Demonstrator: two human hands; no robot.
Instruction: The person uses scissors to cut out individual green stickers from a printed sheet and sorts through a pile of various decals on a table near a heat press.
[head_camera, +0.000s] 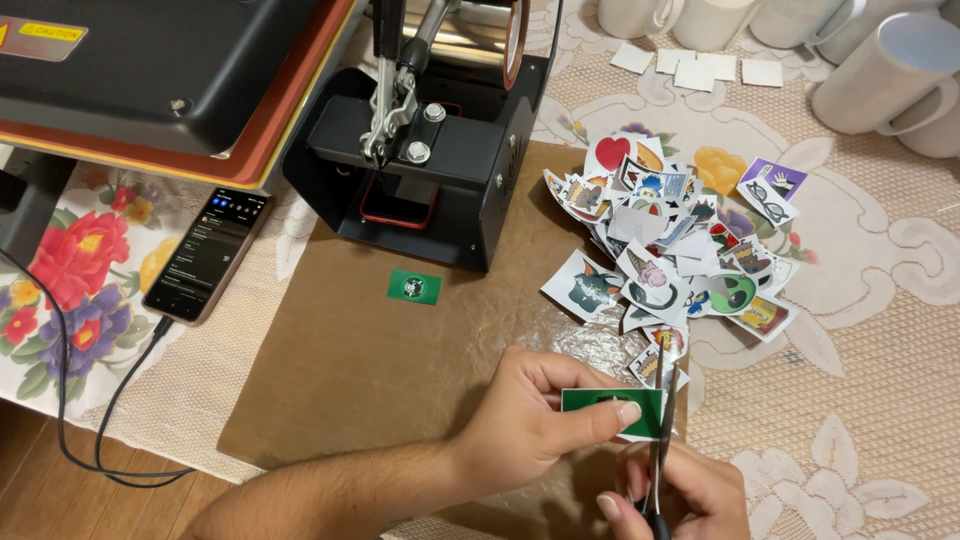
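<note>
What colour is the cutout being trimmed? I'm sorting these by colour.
Green, white-edged: the cutout in the left hand, head view.

Green paper cutout (610, 404), matt, pinched in the bare left hand (540, 420); metal scissors (661, 420), thin and shiny, in the right hand (680, 495). Brown sheet (400, 380): smooth paper with a crinkled, slightly glossy film near the pile of printed paper cutouts (670, 250). Press (430, 140): matt black metal body, bright steel bolts and lever. Tablecloth (880, 330): pale woven lace. Mugs (880, 70): smooth white ceramic. Phone (208, 255): glossy glass.
</note>
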